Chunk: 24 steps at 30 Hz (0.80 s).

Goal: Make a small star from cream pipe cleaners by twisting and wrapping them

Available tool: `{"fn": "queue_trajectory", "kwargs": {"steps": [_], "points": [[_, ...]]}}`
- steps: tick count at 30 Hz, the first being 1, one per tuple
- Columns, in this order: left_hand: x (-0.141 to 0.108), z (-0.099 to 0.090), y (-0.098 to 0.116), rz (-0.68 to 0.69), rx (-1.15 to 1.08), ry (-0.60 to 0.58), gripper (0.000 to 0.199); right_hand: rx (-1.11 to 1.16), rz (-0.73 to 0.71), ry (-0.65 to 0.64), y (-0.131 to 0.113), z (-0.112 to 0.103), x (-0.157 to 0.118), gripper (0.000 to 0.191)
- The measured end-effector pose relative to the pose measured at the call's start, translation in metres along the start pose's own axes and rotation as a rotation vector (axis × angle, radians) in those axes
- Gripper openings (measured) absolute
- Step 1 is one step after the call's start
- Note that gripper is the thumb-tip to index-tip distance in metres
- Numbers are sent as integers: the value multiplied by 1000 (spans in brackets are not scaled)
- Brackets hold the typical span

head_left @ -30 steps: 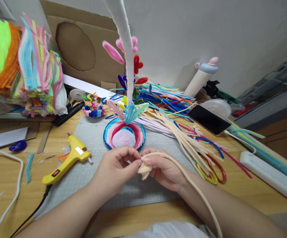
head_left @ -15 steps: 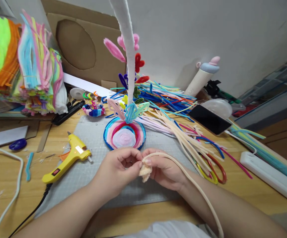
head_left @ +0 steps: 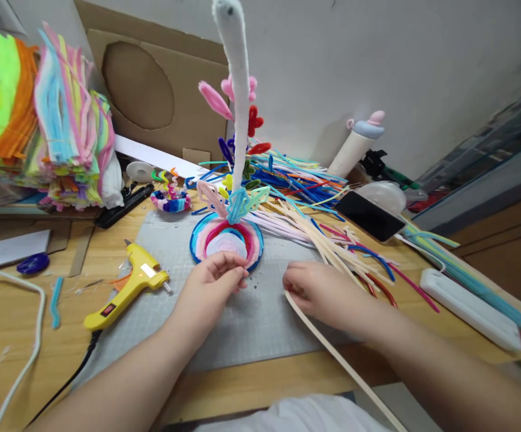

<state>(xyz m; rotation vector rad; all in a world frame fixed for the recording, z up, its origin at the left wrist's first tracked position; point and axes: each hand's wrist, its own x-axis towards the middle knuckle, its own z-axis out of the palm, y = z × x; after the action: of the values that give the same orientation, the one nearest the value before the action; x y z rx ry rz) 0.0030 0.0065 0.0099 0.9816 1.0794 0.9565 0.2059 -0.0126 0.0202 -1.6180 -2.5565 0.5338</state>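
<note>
My left hand (head_left: 218, 282) is closed in a pinch just in front of the round striped base (head_left: 200, 252); what its fingertips hold, if anything, is too small to make out. My right hand (head_left: 317, 291) is closed on a long cream pipe cleaner (head_left: 332, 354), which runs down toward the lower right past the table edge. The two hands are apart over the grey cutting mat (head_left: 260, 327). From the base rises a white fuzzy stem (head_left: 241, 120) with coloured petals and butterfly-like shapes about it.
A yellow glue gun (head_left: 129, 288) lies left of my left arm. Behind my right hand spread loose cream pipe cleaners (head_left: 319, 234). Further right are a black phone (head_left: 371, 216) and a white power strip (head_left: 470, 309). Bundled pipe cleaners (head_left: 62, 114) stand at the back left.
My hands have separated, the left moving slightly left and the right moving right. The small cream bundle between them is no longer visible. The cream pipe cleaner now hangs from my right hand.
</note>
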Motion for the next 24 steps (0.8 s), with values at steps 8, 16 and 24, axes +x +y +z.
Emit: {"fn": "queue_trajectory", "kwargs": {"steps": [8, 16, 24], "points": [[-4, -1, -12, 40, 137, -118, 10, -402, -250, 55, -3, 17, -20, 14], [-6, 1, -10, 52, 211, -167, 9, -270, -404, 282, 20, 42, -85, 21], [-17, 7, -6, 45, 338, -235, 11, -278, 92, 422, 38, 63, -176, 10]]}}
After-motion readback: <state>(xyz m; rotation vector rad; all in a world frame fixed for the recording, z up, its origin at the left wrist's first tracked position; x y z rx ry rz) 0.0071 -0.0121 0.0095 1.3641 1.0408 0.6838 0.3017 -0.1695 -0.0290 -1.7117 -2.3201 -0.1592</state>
